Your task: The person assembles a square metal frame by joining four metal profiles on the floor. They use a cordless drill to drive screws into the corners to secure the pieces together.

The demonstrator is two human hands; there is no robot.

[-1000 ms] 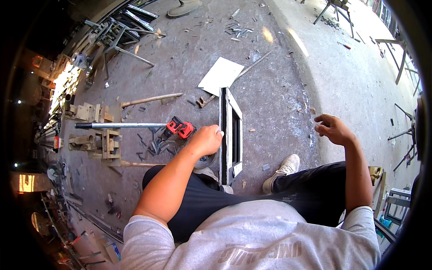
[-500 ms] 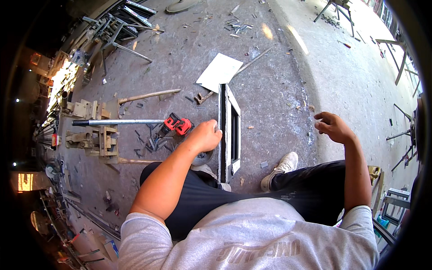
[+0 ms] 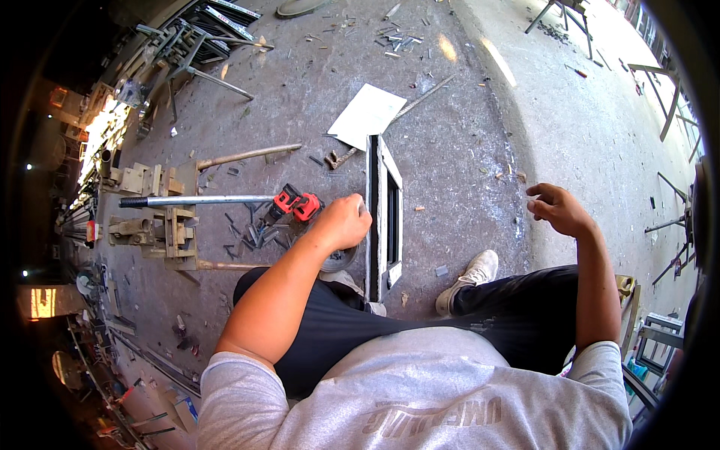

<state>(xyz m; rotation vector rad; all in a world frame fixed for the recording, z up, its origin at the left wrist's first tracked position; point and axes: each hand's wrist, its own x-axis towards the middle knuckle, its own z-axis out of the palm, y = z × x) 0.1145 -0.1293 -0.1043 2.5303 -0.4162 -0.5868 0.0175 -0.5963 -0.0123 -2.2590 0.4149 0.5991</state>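
A narrow black-and-white rectangular frame (image 3: 394, 217) stands upright between my legs, its long edge running away from me. Beside its left edge is my left hand (image 3: 345, 221), closed with the fingers curled under; what they hold, if anything, is hidden. My right hand (image 3: 559, 208) hovers off to the right above the floor, fingers loosely bent and apart, nothing in it. Left of the left hand lies a red-and-black power tool (image 3: 298, 204). Below that hand, a round dark pan (image 3: 341, 259) is partly covered by my forearm.
A pale flat sheet (image 3: 367, 116) lies beyond the frame, over a long rod (image 3: 427, 96). At left is a wooden-legged stand (image 3: 176, 232) with a long metal handle (image 3: 217, 200). Short metal offcuts (image 3: 262, 234) litter the floor. Metal trestles (image 3: 214, 81) stand farther off.
The frame's far end has shifted slightly away and right, tilting a little. My left hand has moved up slightly along its edge. The right hand has barely moved.
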